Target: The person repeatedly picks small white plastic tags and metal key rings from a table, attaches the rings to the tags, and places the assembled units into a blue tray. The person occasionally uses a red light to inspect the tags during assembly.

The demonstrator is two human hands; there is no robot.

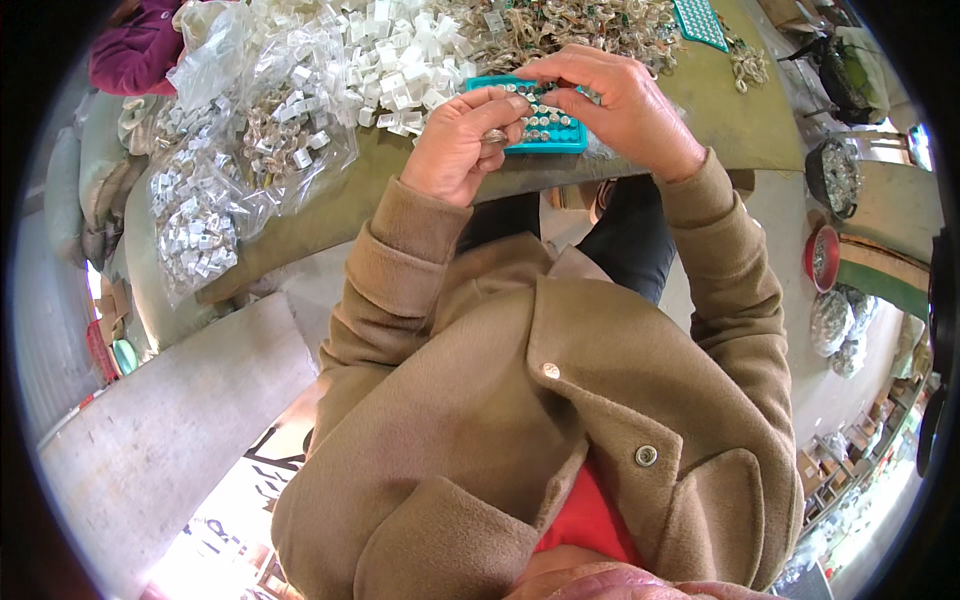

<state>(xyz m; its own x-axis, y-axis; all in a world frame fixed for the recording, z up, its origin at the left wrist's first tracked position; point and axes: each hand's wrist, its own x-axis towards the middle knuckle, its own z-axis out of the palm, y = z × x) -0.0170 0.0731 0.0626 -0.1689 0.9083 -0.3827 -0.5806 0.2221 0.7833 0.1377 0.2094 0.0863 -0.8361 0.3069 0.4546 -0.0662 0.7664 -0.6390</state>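
Note:
Over a teal tray (560, 148) holding rows of small round metallic pieces (545, 120), both my hands work close together. My left hand (462, 145) is curled closed, with a few small round metal pieces showing between its fingers. Its thumb and forefinger are pressed together at the tray's left side. My right hand (630, 110) arches over the tray from the right, fingers bent inward and closed near the left fingertips. Whatever its fingertips pinch is too small to make out. The hands hide part of the tray.
Behind the tray lie heaps of small clear-white boxes (400, 60) and tangled tan bands (590, 30). Another teal tray (700, 25) is at the far right. Filled plastic bags (205, 225) cover the table's left. A person's purple sleeve (135, 50) shows there. A red bowl (822, 258) stands off right.

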